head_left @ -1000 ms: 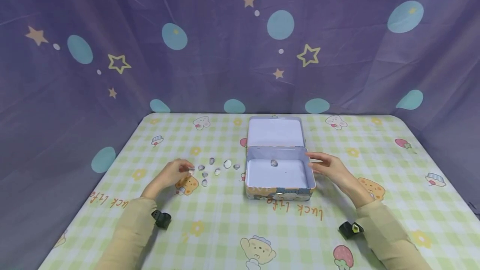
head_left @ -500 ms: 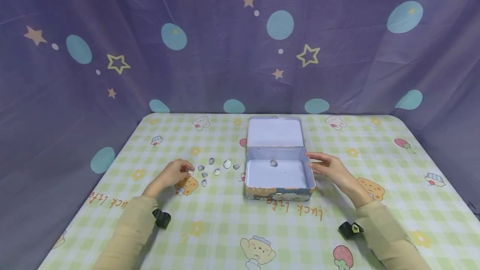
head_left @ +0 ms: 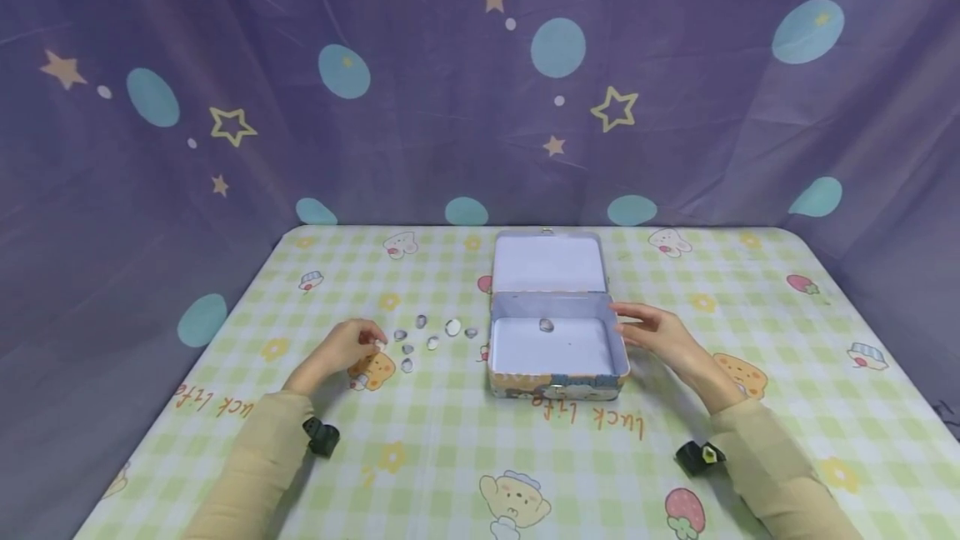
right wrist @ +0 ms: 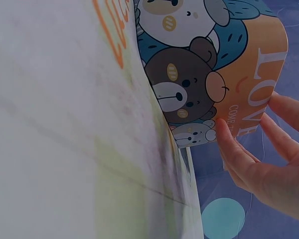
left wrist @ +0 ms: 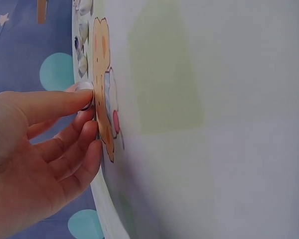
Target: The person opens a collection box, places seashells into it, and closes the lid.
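My left hand, low over the cloth at the left, pinches a small clear shiny stone between thumb and index finger; the other fingers are loosely bent. Several similar small stones lie scattered just right of that hand. A hinged tin box stands near the middle with its lid tipped back. One stone sits inside on the white floor. My right hand touches the box's right side, fingers relaxed. In the right wrist view, the fingertips meet the orange printed wall of the box.
A green checked cloth with cartoon prints covers the table. Black camera mounts sit at both wrists. A purple curtain with stars and blue ovals hangs behind and at the sides.
The whole head view has shifted slightly. Both hands keep nearly the same positions, the left at the stone and the right at the box.
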The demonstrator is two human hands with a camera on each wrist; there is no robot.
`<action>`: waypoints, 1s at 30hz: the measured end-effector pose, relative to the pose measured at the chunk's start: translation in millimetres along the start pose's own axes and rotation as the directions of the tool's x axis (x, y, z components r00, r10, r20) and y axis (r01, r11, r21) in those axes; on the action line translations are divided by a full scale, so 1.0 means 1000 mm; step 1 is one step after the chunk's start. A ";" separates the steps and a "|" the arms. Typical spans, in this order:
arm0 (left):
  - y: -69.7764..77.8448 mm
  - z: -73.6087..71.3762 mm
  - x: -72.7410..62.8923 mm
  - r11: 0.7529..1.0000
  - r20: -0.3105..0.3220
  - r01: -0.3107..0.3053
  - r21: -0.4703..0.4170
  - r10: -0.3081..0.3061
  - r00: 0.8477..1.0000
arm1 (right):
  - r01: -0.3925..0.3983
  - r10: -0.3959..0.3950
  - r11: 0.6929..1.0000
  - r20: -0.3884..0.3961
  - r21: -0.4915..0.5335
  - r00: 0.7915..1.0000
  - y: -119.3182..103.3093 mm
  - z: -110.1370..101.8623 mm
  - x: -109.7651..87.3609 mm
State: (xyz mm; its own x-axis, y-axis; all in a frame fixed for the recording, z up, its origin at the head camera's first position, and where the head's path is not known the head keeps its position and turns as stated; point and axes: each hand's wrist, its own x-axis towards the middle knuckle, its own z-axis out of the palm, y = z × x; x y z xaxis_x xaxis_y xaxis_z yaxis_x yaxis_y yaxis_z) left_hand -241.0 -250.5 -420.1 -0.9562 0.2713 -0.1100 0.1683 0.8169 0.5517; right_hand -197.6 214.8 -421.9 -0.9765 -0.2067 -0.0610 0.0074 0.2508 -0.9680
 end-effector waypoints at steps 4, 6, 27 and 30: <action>0.001 -0.002 -0.001 1.000 0.003 0.001 -0.006 -0.001 1.000 | 0.001 -0.001 1.000 0.002 0.000 1.000 0.000 0.000 0.001; 0.001 -0.002 -0.001 1.000 0.002 0.011 -0.009 -0.011 1.000 | -0.001 0.001 1.000 0.002 0.000 1.000 0.000 0.000 0.001; 0.032 -0.006 0.011 0.985 -0.010 -0.165 -0.060 0.164 0.986 | 0.004 -0.004 1.000 0.001 0.014 1.000 0.001 0.000 0.001; 0.039 -0.005 0.014 0.980 -0.009 -0.189 -0.067 0.189 0.982 | 0.010 -0.010 1.000 0.005 0.015 1.000 0.002 0.000 0.001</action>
State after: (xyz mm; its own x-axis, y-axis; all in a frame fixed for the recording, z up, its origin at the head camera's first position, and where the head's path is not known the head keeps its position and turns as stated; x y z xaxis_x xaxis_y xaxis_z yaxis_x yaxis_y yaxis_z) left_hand -248.9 -217.7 -395.8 -0.9093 0.4162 0.0042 0.3301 0.7149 0.6164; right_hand -198.9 215.1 -423.6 -0.9754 -0.2140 -0.0524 0.0007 0.2349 -0.9720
